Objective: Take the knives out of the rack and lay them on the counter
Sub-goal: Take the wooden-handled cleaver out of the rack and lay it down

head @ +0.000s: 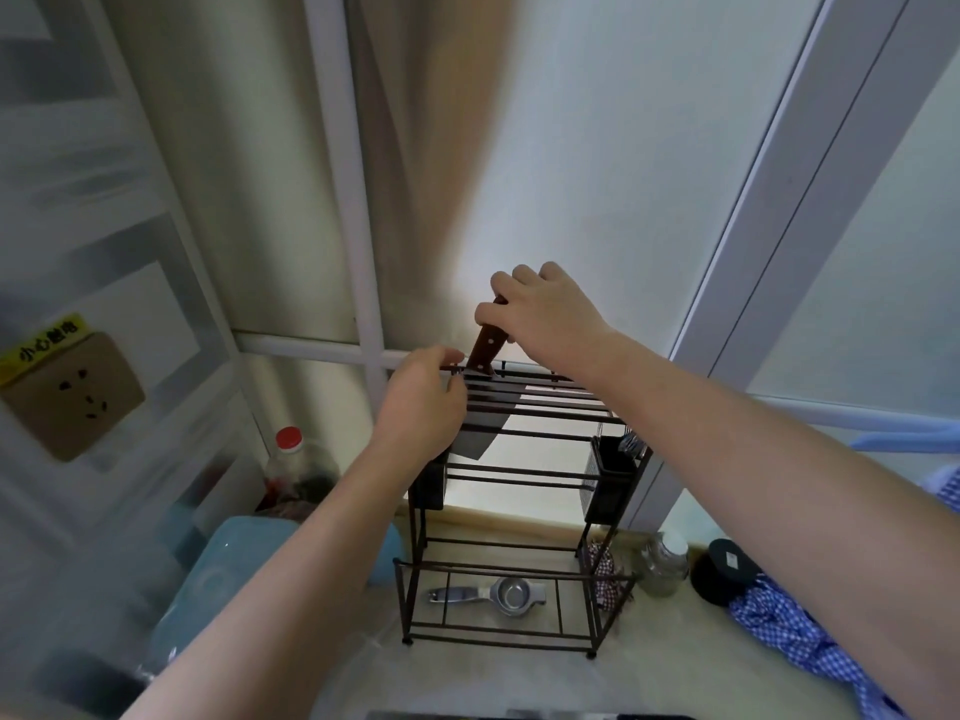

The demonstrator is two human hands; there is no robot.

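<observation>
Broad dark-bladed cleaver with a riveted reddish-brown wooden handle sits in the top slots of the dark brown metal wire rack, blade hanging down through the bars, handle sticking up and tilted toward the wall. Blade looks most of the way inside the rack, so my read is the draw has barely started.

Right hand is clenched round the upper end of the handle, fingers wrapped over the top. Left hand is at the rack's top left corner, fingertips pinched on the top bar just beside the cleaver's bolster; looks like it's bracing the frame. It covers part of the blade, so I can't tell whether it touches the steel.

Doing the pull well:
- Draw along the slot line, straight up the blade's own plane. Twisting would likely jam the blade between bars.
- Keep the brace on the bar, not near the edge. The rack is a light open frame and could tip or skid.
- Clear the blade tip fully above the top bars before swinging toward the counter.
- Lay it flat, edge away from the body.

Pale beige counter has free space in front of the rack. Right side is crowded: blue-and-white checked cloth, small clear glass jar, round black container. Metal squeezer tool lies on the rack's bottom shelf. Black utensil holder hangs on the rack's right end with cutlery in it. No other knives visible for certain.
</observation>
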